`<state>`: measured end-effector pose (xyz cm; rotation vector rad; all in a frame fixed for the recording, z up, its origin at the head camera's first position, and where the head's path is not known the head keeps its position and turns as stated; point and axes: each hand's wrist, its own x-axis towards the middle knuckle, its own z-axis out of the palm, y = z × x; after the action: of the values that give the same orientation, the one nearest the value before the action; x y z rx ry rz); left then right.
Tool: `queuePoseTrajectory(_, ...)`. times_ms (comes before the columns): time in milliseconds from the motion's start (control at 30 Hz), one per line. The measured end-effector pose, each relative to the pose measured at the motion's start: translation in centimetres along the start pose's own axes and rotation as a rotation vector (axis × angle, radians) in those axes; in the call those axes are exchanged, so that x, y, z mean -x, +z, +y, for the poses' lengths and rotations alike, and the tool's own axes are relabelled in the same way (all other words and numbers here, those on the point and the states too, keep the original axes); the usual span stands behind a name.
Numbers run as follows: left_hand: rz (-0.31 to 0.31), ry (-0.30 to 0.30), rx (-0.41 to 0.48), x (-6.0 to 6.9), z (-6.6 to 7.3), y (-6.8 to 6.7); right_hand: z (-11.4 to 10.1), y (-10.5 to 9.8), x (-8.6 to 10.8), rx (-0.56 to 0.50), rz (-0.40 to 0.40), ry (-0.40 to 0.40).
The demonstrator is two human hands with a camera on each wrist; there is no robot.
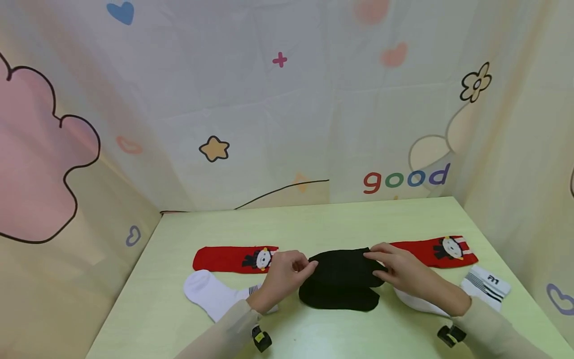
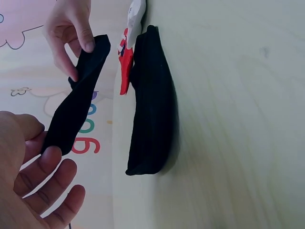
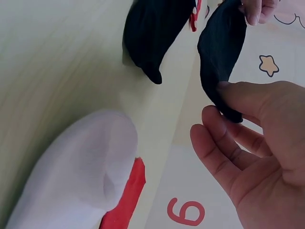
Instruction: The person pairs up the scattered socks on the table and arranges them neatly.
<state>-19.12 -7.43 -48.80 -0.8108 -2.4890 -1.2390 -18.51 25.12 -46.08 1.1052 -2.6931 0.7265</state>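
Note:
A black sock (image 1: 343,267) is stretched between my two hands, lifted off the table as the left wrist view shows. My left hand (image 1: 287,274) pinches one end between thumb and forefinger, its other fingers loosely bent. At the opposite end, the thumb and fingers of my right hand (image 1: 401,269) pinch the fabric. A second black sock (image 2: 155,105) lies on the table, partly behind the held one in the head view.
Left of the black socks lie a red sock (image 1: 219,259) with a cartoon face and a white sock (image 1: 211,294). On the right are another red sock (image 1: 453,252) and another white sock (image 1: 486,286), partly covered by my right arm. Printed curtains (image 1: 269,109) surround the pale table (image 1: 148,309).

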Motion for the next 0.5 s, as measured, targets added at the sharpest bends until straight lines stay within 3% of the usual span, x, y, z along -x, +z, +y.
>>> queuePoseTrajectory(500,-0.093,-0.084,0.025,1.7,-0.4,-0.2,-0.6,1.0,1.0,-0.024,-0.077,0.055)
